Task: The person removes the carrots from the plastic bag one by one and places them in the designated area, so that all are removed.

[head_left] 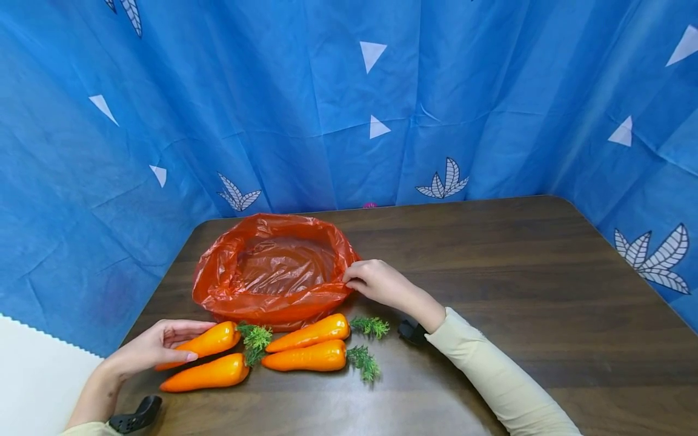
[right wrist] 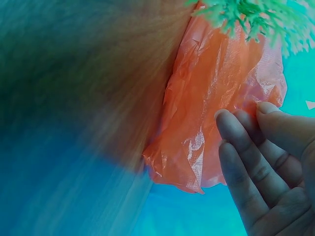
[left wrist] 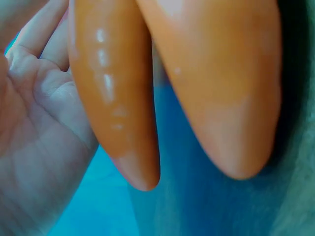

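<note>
An orange toy-like carrot (head_left: 215, 340) with a green top lies in my left hand (head_left: 144, 348), thumb on its near side and fingers along its far side. Just in front of it is a second carrot (head_left: 209, 373); the left wrist view shows both tapered ends close up, the held carrot (left wrist: 115, 98) beside my palm. A red plastic bag (head_left: 275, 303) stands with its mouth spread wide and no object visible inside. Its right rim is pinched between the thumb and fingers of my right hand (head_left: 384, 284). In the right wrist view, the bag (right wrist: 197, 123) hangs in folds by the fingertips.
Two more carrots, one behind (head_left: 313, 332) and one in front (head_left: 311, 356), lie on the wooden table (head_left: 491, 272) before the bag, leafy tops to the right. A blue patterned curtain (head_left: 305, 91) encloses the back and sides. Black straps (head_left: 136, 416) sit at the wrists.
</note>
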Tool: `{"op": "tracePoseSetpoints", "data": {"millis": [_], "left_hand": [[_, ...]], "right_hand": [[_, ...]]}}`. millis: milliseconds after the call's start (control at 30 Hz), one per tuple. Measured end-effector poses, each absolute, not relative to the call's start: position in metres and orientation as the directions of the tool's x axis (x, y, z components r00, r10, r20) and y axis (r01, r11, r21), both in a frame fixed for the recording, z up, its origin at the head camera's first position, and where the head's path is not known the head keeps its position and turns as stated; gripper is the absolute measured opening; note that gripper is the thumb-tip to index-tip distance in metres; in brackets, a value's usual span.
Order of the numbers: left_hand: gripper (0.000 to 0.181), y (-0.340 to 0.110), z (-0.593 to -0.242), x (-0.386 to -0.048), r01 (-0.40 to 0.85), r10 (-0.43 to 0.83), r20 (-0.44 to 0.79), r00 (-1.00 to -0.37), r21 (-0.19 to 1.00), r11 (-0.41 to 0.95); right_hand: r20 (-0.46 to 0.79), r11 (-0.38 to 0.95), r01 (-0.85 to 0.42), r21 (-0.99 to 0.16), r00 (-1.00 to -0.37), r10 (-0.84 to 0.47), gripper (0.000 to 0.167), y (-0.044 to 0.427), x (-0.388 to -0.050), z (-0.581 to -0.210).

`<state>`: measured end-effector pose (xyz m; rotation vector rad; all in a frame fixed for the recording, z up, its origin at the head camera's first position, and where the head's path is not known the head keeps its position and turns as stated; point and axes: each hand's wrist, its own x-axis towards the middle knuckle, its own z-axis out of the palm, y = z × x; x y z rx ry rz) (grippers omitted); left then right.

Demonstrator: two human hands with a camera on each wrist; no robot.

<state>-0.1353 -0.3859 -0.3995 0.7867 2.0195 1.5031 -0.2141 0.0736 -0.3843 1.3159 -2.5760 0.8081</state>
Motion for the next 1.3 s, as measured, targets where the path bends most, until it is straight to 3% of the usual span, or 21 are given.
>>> {"op": "tracePoseSetpoints", "data": {"millis": [333, 800, 1300], "left_hand": [[0.046, -0.3871, -0.4058, -0.1400, 0.079, 0.708, -0.106, -0.698, 0.972, 0.223], [0.047, -0.3828, -0.4067, -0.1398, 0.096, 0.735, -0.082, -0.673, 0.976, 0.196], [0.047, -0.3832, -0.4035, -0.1346, 0.096, 0.684, -0.073, -0.726, 0.974, 0.205]], "right_hand": [[0.358, 0.471, -0.786, -0.400, -0.607, -0.709, 0.008, 0.0740, -0.2151, -0.3861], [0.366, 0.468, -0.791, -0.394, -0.602, -0.710, 0.008, 0.0754, -0.2138, -0.3863], [0.379, 0.450, -0.802, -0.393, -0.587, -0.716, 0.010, 0.0759, -0.2112, -0.3847]]}}
